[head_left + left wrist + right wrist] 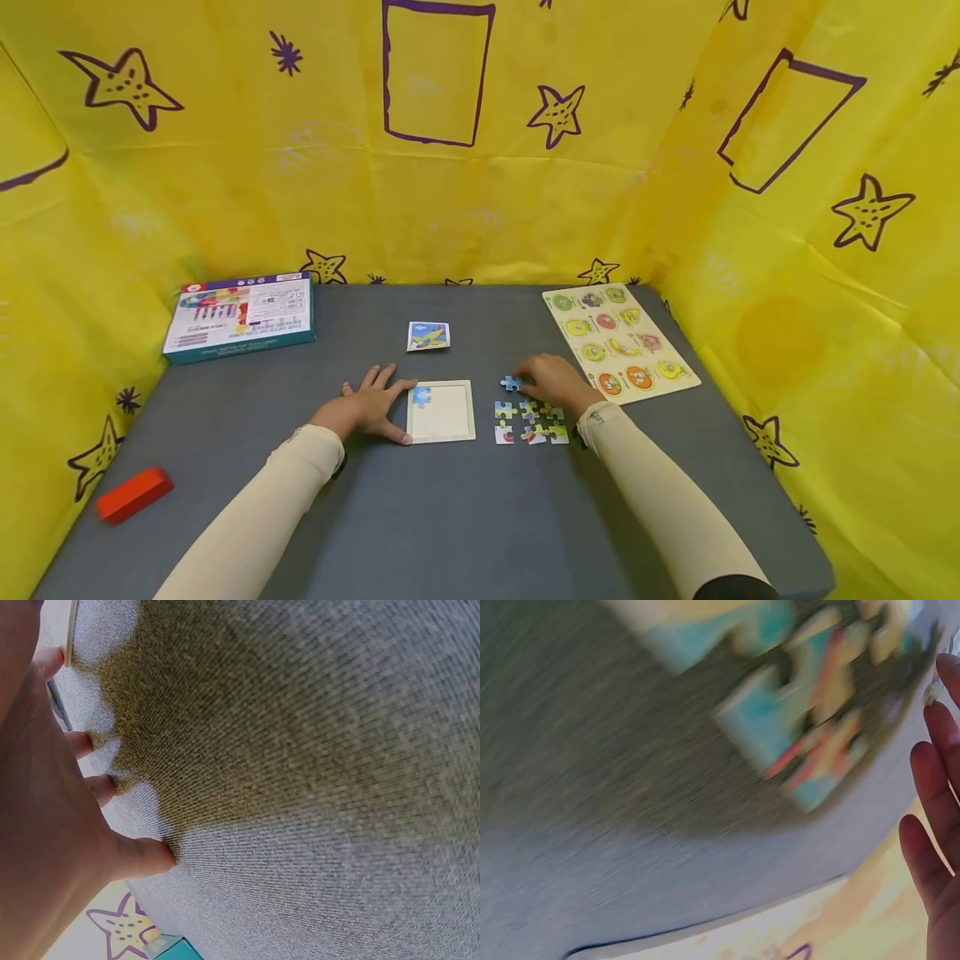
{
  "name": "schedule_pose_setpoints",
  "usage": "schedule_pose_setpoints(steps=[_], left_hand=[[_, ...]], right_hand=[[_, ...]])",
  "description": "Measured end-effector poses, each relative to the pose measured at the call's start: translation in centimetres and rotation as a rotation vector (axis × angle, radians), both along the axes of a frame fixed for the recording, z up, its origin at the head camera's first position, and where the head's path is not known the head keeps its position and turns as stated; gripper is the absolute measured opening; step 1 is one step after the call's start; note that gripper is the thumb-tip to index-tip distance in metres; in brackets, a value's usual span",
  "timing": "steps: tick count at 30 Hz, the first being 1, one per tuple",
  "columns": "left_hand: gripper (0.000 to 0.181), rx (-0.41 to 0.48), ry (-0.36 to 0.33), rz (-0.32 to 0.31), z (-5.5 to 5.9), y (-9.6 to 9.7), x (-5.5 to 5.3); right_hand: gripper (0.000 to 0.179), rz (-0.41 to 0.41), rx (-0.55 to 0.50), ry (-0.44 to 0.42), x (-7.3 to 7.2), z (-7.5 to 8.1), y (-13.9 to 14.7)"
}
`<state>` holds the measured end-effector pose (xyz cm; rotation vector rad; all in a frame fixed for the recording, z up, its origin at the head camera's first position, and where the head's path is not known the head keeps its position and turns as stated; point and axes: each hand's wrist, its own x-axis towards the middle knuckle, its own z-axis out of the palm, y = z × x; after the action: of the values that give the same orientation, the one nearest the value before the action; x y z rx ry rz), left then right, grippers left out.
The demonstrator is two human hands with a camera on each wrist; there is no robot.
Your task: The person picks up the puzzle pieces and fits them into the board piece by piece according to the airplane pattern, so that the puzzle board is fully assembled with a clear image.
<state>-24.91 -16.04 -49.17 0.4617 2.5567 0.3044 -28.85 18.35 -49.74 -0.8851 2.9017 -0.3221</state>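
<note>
A square puzzle tray (468, 417) with a pale rim lies on the table, one blue piece (422, 396) in its upper left corner. My left hand (367, 406) is spread at the tray's left side, thumb and forefinger touching its edge. In the left wrist view the other fingertips (154, 856) rest on the cloth. My right hand (553, 381) pinches a blue jigsaw piece (511, 383) between thumb and fingers, just above several loose jigsaw pieces (505, 435) lying in rows. Those pieces look blurred in the right wrist view.
Beyond the tray stands a small airplane picture card (428, 337). A fruit board (622, 342) lies at the right, close to my right forearm. At the back left is a boxed set (240, 317); a red block (135, 494) sits near the left edge. Yellow curtains (450, 208) enclose the table.
</note>
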Motion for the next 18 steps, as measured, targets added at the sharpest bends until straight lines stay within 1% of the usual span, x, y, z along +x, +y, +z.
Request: schedule_pose_setpoints(steps=[5,9,13,18], left_hand=[[0.101,-0.008,0.009,0.008,0.0,0.2,0.1],[0.102,-0.012,0.008,0.019,-0.1,0.6,0.0],[0.103,-0.014,0.012,0.025,-0.1,0.7,0.1],[0.102,-0.028,0.023,0.032,-0.1,0.2,0.1]], right_hand=[[0.023,0.094,-0.028,0.066,0.1,0.5,-2.7],[0.022,0.161,-0.038,0.094,0.4,0.8,-5.1],[0.022,0.212,-0.039,0.099,0.6,0.6,-7.5],[0.021,0.273,-0.033,0.137,0.7,0.1,-10.0]])
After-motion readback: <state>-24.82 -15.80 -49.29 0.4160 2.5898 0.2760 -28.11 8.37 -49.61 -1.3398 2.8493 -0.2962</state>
